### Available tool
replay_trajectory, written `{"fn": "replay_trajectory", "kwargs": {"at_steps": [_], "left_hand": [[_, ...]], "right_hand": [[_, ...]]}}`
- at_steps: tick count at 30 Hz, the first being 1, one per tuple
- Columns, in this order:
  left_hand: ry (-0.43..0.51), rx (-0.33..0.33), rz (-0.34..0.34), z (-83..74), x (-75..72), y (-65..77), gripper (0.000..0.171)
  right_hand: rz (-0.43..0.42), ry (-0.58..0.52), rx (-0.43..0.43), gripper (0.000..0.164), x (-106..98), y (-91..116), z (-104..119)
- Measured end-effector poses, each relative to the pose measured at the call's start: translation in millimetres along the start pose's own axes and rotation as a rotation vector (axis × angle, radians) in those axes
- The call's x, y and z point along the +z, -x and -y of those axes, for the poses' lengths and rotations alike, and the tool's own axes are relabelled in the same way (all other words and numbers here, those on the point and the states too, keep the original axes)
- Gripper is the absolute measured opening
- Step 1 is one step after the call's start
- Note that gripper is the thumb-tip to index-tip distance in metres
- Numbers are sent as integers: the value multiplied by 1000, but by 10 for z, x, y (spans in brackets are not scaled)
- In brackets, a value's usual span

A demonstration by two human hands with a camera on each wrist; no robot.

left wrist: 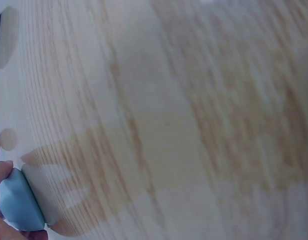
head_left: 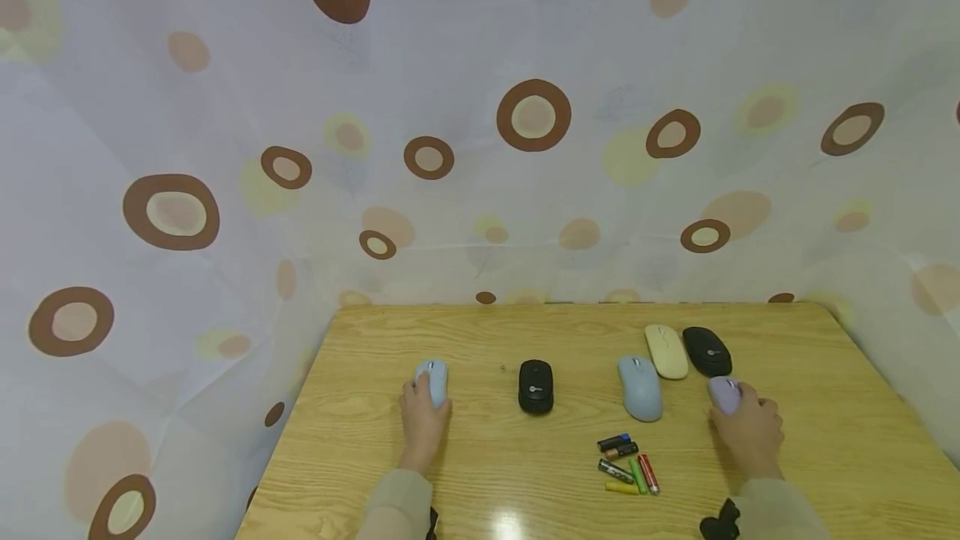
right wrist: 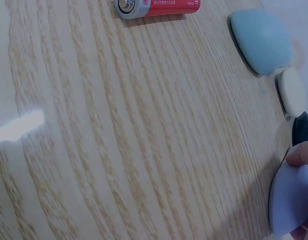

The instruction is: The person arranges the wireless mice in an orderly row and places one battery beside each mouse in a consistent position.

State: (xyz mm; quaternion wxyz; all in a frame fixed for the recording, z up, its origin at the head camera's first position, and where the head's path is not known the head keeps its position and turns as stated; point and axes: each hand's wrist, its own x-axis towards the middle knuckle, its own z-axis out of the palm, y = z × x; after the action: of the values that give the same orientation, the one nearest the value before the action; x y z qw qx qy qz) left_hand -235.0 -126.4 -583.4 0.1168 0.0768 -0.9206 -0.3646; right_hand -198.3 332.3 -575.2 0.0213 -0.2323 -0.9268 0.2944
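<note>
At the left of the table my left hand [head_left: 424, 417] grips a small light blue computer mouse [head_left: 432, 382]. In the left wrist view the thumb and fingers lie along opposite sides of that blue mouse [left wrist: 20, 201], which is low at the wood. Over on the right, my right hand [head_left: 750, 432] holds a lilac mouse [head_left: 724, 395] by its sides. The right wrist view shows a fingertip on the edge of the lilac mouse [right wrist: 290, 197]; the palm side is cut off by the frame. Just behind the lilac one lies a black mouse [head_left: 707, 351].
A black mouse [head_left: 536, 387] stands mid-table. A larger blue mouse [head_left: 641, 388] and a cream mouse [head_left: 667, 351] lie left of the right hand. Several batteries [head_left: 621, 472] are grouped nearer the front, a red battery [head_left: 648, 473] among them. A patterned curtain [head_left: 480, 215] encloses the wooden table [head_left: 360, 473].
</note>
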Motion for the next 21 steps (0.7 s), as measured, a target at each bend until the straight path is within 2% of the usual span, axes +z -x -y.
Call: {"fn": "replay_trajectory", "kwargs": {"at_steps": [7, 21], "left_hand": [[5, 9, 6, 3, 1, 3, 55], [-16, 4, 3, 13, 13, -3, 55]], "right_hand": [[-48, -13, -50, 66, -17, 124, 75], [-91, -52, -32, 66, 128, 465, 237]]}}
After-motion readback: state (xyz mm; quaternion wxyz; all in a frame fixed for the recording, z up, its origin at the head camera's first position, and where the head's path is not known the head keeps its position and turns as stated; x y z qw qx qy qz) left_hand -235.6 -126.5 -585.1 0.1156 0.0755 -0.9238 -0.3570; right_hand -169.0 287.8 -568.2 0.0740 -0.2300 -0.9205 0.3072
